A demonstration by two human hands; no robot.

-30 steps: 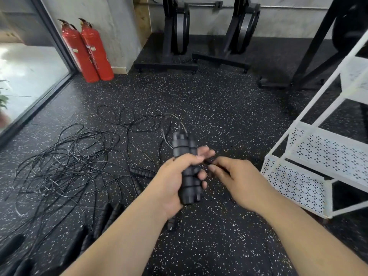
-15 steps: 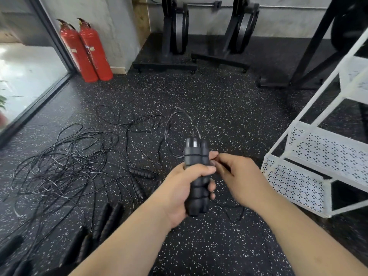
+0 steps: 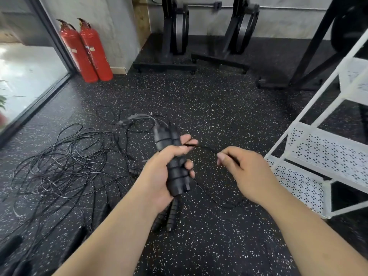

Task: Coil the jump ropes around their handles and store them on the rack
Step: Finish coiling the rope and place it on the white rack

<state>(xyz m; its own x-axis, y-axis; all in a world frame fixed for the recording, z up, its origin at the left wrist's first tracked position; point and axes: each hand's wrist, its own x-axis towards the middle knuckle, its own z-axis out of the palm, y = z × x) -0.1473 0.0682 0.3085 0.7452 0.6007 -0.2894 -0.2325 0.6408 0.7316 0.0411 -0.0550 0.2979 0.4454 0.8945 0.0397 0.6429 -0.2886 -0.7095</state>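
Currently mid-wrap. Left hand (image 3: 159, 176) grips the paired handles (image 3: 176, 176) in a closed fist, held above the floor in front of the body, tops tilted away and to the left. Several turns of cord already cross the handles. Right hand (image 3: 249, 172) pinches the rope (image 3: 207, 148) between thumb and forefinger, well apart from the handles. The cord runs nearly straight between the two hands, and the slack trails to the floor below.

Judgement on technique: keep that span taut, lay each turn just beside the last without crossing, and let the left thumb pin every new turn. Feed slack through the pinch rather than letting go.

White rack (image 3: 326, 148) stands near on the right, its visible shelves bare. Loose ropes (image 3: 59, 166) lie tangled on the floor to the left, so most of the task looks undone.

Change against half a second earlier: right hand sat almost touching the left thumb and is now drawn out rightward. The handles stood more upright.
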